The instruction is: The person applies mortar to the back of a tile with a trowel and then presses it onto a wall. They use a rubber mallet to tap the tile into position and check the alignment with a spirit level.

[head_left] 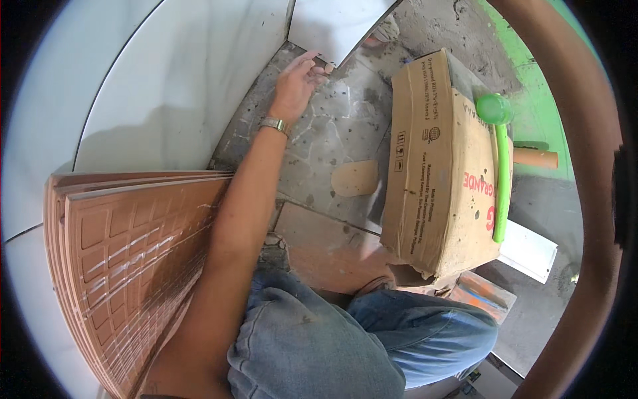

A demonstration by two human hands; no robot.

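My left hand [297,81], with a watch on its wrist, reaches forward to the lower edge of a white tile [335,26] at the top. Its curled fingers grip that edge near the tile's corner. The tile stands tilted beside the tiled wall, and its upper part is cut off by the frame. My right forearm [565,73] sweeps up the right side and leaves at the top, so the right hand is out of sight. A small pale shape [384,32] by the tile's right edge is too unclear to name.
Several tiles [139,246] lean on the left wall [179,86], ribbed brown backs outward. A cardboard box [435,173] stands right, a green mallet-like tool [502,179] on it. Nearby are a brown cylinder [537,158], a white tile piece [530,251] and a beige rounded piece [355,178].
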